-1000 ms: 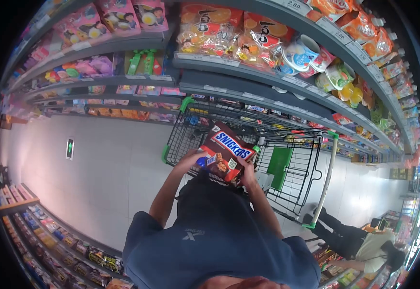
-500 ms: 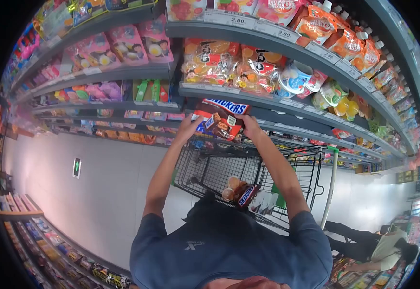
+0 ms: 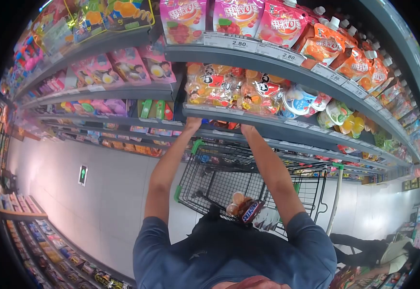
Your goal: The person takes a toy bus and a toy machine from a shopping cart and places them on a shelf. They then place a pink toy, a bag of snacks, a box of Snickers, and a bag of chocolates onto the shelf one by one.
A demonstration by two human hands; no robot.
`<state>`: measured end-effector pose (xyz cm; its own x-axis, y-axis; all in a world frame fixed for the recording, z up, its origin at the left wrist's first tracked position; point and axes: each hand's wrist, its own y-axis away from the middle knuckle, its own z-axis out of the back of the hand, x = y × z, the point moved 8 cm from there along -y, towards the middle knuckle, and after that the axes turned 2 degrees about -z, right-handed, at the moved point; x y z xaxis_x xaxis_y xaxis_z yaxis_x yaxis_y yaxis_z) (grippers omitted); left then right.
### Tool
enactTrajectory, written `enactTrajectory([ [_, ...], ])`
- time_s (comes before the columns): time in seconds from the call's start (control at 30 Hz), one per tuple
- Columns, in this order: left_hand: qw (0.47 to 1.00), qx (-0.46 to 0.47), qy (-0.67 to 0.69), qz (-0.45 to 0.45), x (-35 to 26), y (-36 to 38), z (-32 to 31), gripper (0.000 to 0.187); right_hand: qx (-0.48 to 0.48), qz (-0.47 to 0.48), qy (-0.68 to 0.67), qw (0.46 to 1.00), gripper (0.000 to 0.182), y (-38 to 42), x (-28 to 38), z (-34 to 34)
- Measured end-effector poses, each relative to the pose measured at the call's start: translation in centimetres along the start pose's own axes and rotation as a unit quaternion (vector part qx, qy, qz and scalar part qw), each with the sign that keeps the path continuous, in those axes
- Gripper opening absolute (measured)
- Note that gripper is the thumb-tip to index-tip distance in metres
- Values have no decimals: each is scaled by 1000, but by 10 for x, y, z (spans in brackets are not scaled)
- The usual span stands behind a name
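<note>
Both my hands are reaching in under the edge of a shelf. Between them, a narrow strip of the Snickers bag shows; the shelf above hides the rest. My left hand is closed on the bag's left side, and my right hand grips its right side. The fingertips of both are largely out of sight. Below my arms, a black wire shopping cart carries another Snickers pack and some round, orange-topped containers.
Bagged jelly snacks and cups fill the shelf directly above my hands. Spouted pouches line the higher shelf. At lower right, another person is in the aisle. A green arrow marker lies on the floor at left.
My hands have pushed the Snickers bag forward from above the cart into the shelf, where most of it is now hidden. The view has shifted slightly.
</note>
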<state>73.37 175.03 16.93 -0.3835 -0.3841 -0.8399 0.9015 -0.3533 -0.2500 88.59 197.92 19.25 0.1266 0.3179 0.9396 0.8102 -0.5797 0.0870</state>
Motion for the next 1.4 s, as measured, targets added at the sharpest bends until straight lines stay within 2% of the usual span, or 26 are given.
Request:
enactTrajectory([
  [0.1,993,71,-76,59,-14,19,9,49,12,33,109,993,28,0,-7,-1],
  [0.13,993,71,-77,60,-15,27,8,49,18,40,143,989,28,4,-10,-2],
  [0.2,984,75,-79,140,-5,38,7,48,32,55,204,977,29,13,-16,-5],
  [0.27,981,73,-112,140,-6,47,5,47,46,62,244,967,30,21,-22,-4],
  [0.37,992,23,-51,113,-44,61,23,56,60,80,275,956,28,30,-19,-3],
  [0.4,997,-19,-30,66,-53,62,28,61,71,94,295,948,27,35,-17,-2],
  [0.43,998,-60,-9,17,-61,69,33,66,28,52,281,958,27,40,-23,8],
  [0.47,998,-53,-11,22,-62,79,30,66,24,44,281,958,27,51,-26,14],
  [0.53,990,-130,-28,-40,-92,110,46,71,-61,135,219,964,28,98,13,25],
  [0.57,988,-135,-35,-63,-91,130,41,66,-53,143,200,968,29,124,20,31],
  [0.6,991,-119,-34,-58,-84,153,33,66,-66,132,202,968,29,147,14,48],
  [0.67,998,36,45,32,-53,209,-5,60,-39,19,173,984,27,201,-16,83],
  [0.7,994,86,43,53,-27,244,-29,49,-31,-12,159,987,24,232,-34,104],
  [0.77,963,254,78,34,16,325,-80,40,-68,-61,196,976,21,302,-66,143],
  [0.83,895,438,74,48,37,412,-111,34,-99,-179,259,944,16,373,-86,167],
  [0.87,811,560,100,138,60,461,-126,33,-78,-119,387,911,16,398,-90,178],
  [0.93,697,717,-21,3,55,511,-135,33,-102,-137,514,841,18,454,-103,197],
  [0.97,694,720,-19,2,54,513,-140,33,-106,-140,514,840,18,470,-101,202],
  [1.03,740,670,23,49,40,493,-140,33,-87,-258,618,737,20,502,-97,208],
  [1.07,783,617,-11,81,35,479,-138,32,-87,-258,618,737,20,501,-95,208],
  [1.13,827,553,-98,-30,22,456,-143,32,-144,-171,592,774,23,495,-87,208],
  [1.17,826,554,-101,-33,19,451,-145,32,-138,-215,585,770,29,492,-96,213],
  [1.3,807,582,-101,-7,-11,444,-145,33,-107,-256,611,742,38,487,-138,234],
  [1.33,806,583,-101,7,-20,444,-142,33,-106,-298,597,737,44,485,-142,238],
  [1.37,807,585,-73,15,-9,454,-151,32,-104,-338,583,731,49,483,-146,241],
  [1.4,803,593,-50,42,0,467,-155,30,-99,-332,584,734,49,478,-154,245],
])
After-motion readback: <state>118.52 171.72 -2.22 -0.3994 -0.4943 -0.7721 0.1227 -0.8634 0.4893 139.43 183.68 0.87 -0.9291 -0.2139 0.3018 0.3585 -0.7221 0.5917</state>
